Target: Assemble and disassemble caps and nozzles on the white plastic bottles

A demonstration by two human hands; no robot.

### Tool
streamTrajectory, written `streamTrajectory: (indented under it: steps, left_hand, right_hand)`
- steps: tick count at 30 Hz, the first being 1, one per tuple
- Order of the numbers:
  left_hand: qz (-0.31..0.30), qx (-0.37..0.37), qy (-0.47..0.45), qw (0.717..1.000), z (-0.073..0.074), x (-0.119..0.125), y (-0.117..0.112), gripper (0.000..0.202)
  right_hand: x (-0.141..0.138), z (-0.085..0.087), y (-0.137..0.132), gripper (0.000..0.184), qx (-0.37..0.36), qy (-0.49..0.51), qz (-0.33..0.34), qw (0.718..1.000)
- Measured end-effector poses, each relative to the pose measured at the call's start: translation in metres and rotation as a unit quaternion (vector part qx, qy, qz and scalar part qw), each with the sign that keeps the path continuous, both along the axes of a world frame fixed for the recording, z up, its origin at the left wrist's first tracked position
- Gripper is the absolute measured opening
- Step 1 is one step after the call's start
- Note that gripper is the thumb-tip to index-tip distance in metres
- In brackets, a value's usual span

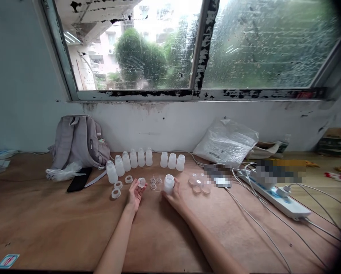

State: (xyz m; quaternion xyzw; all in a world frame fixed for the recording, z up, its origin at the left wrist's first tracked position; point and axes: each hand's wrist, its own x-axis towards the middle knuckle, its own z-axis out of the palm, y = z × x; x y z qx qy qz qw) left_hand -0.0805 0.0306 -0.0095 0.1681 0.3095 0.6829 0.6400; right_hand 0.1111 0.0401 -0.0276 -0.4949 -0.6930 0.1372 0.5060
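My left hand (135, 196) pinches a small translucent ring-shaped cap (141, 182) between thumb and fingers, just above the table. My right hand (173, 194) is wrapped round an open, frosted white baby bottle (168, 184) that stands upright. Between the hands lie several clear nipples (153, 183). Left of my left hand are three white collar rings (116, 193). Behind them a curved row of capped bottles (126, 161) stands upright, and three bottles without caps (172, 161) stand further right. Several round clear caps (197, 188) lie right of my right hand.
A grey backpack (77, 140), a crumpled plastic bag (63, 171) and a black phone (79, 179) are at the left. At the right, a white power strip (278, 199) trails cables across the wooden table (59, 224). A silvery bag (227, 140) leans on the wall.
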Motion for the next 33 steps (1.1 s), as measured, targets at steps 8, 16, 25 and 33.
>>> streamTrajectory:
  steps: [8, 16, 25, 33]
  left_hand:
    - [-0.065, 0.043, 0.056, 0.995, -0.001, 0.01, -0.006, 0.022]
    - [-0.051, 0.052, 0.12, 0.99, 0.001, 0.014, -0.009, 0.031]
    - [-0.04, 0.06, 0.155, 0.985, 0.004, 0.018, -0.012, 0.034]
    - [-0.044, 0.056, 0.158, 0.985, 0.002, 0.015, -0.011, 0.028]
  right_hand:
    - [-0.011, 0.008, -0.015, 0.051, 0.031, -0.092, 0.052, 0.994]
    - [-0.011, 0.011, -0.015, 0.039, 0.075, -0.143, 0.043, 0.986]
    - [-0.013, 0.013, -0.019, 0.04, 0.086, -0.141, 0.047, 0.985]
    - [-0.013, 0.013, -0.02, 0.041, 0.083, -0.138, 0.036, 0.986]
